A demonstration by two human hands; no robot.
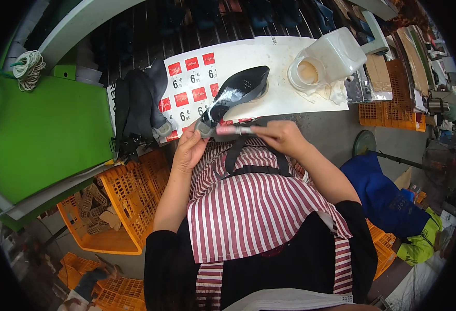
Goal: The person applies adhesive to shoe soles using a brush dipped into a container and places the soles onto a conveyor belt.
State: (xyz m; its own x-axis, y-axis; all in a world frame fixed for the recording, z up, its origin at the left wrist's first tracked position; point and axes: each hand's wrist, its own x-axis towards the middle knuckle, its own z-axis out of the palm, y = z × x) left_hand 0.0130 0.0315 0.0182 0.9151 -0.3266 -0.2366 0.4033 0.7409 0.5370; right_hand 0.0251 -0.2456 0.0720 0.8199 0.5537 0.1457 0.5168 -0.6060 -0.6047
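Observation:
A shiny black shoe upper (pixel 235 90), its near end grey, lies slantwise over the white printed sheet (pixel 269 103). My left hand (pixel 189 147) grips that grey end between thumb and fingers. In my right hand (pixel 285 137) is a brush (pixel 233 129) with a pinkish tip, held level just to the right of the grey end. Whether the tip touches the shoe, I cannot tell. Farther right, a translucent plastic bottle (pixel 339 54) lies tilted, a pale beige substance in its round opening (pixel 308 72).
Several dark shoe pieces (pixel 137 101) are piled left of the sheet, next to a green tabletop (pixel 46 135). An orange crate (pixel 129 202) holding soles stands below at left. A crumpled white cloth or paper (pixel 334 94) lies by the bottle. Metal rollers (pixel 217 33) run behind the sheet.

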